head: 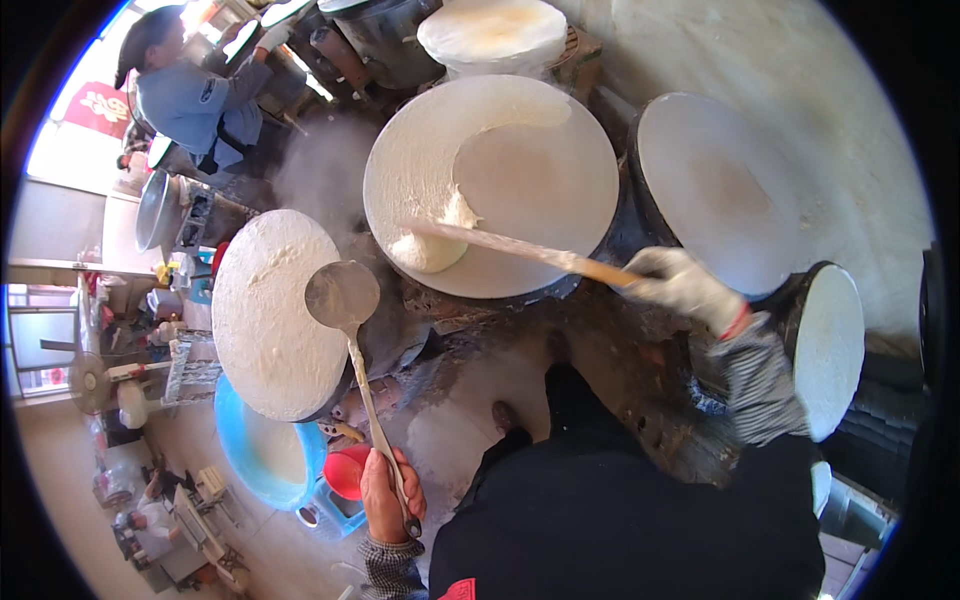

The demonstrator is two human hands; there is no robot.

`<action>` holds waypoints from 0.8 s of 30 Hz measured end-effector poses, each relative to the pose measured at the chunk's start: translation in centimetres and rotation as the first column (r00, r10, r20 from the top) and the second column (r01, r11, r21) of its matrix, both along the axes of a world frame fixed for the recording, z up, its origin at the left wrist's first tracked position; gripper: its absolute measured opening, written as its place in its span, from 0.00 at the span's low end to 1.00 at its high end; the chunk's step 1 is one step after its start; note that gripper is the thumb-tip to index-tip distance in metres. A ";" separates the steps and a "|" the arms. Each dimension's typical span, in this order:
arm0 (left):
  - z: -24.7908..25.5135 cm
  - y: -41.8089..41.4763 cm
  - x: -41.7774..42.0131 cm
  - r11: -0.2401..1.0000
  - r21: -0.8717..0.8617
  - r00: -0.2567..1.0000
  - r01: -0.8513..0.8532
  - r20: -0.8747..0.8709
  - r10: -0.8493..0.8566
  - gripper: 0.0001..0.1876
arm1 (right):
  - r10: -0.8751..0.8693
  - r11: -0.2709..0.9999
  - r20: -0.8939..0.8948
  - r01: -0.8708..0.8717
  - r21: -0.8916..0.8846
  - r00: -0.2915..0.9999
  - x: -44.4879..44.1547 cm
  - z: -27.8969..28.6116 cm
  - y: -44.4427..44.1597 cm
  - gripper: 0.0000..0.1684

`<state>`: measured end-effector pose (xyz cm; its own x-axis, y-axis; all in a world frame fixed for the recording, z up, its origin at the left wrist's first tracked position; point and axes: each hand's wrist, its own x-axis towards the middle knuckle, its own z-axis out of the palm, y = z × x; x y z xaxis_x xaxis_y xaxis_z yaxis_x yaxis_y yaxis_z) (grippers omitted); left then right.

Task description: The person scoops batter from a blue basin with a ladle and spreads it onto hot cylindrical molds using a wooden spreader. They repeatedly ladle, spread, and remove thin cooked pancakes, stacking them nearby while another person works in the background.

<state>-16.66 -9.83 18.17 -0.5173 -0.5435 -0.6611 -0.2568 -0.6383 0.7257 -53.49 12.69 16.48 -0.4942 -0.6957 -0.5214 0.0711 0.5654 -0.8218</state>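
My left hand, bare, grips the handle of a metal ladle whose bowl is over the edge of a batter-covered round griddle. In a pale work glove, my right hand is closed round the handle of a long wooden spreader. Its far end lies at a mound of batter on the large round griddle ahead. Batter coats that griddle's left and upper parts in a curved band; a greyish round area at its middle right has no thick batter.
More round griddles stand around: one at the right, one farther right, one with a pale flatbread at the top. A blue basin and red container are low left. A co-worker stands upper left; steam drifts between.
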 end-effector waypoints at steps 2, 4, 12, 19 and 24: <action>-0.2 -0.4 1.2 0.999 -0.020 0.999 0.041 -0.012 -0.041 0.19 | -0.132 0.986 0.178 0.147 -0.079 0.975 5.8 -2.1 -3.5 0.18; -0.1 -0.7 2.8 0.998 -0.028 0.997 0.064 -0.029 -0.065 0.19 | -0.086 0.882 0.437 0.272 -0.386 0.896 10.6 -4.2 -8.5 0.23; -0.9 -1.5 9.7 0.998 0.005 0.996 0.070 -0.048 -0.070 0.18 | -0.451 0.654 0.714 0.743 -0.144 0.536 21.2 -7.7 -11.9 0.13; -1.0 -1.5 12.3 0.999 -0.007 0.997 0.037 -0.073 -0.038 0.18 | -0.629 0.560 0.359 0.722 -0.407 0.690 23.8 -8.5 -16.2 0.17; -0.4 -0.7 12.5 0.999 -0.019 0.995 0.042 -0.089 -0.044 0.18 | -0.462 0.721 0.416 0.604 -0.338 0.784 23.2 -10.2 -18.1 0.18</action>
<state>-4.17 -10.56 17.78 -0.5972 -0.5304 -0.6017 -0.2171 -0.6153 0.7578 -30.29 -5.38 6.26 -0.7327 -0.5429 -0.4103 0.5157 -0.0495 -0.8554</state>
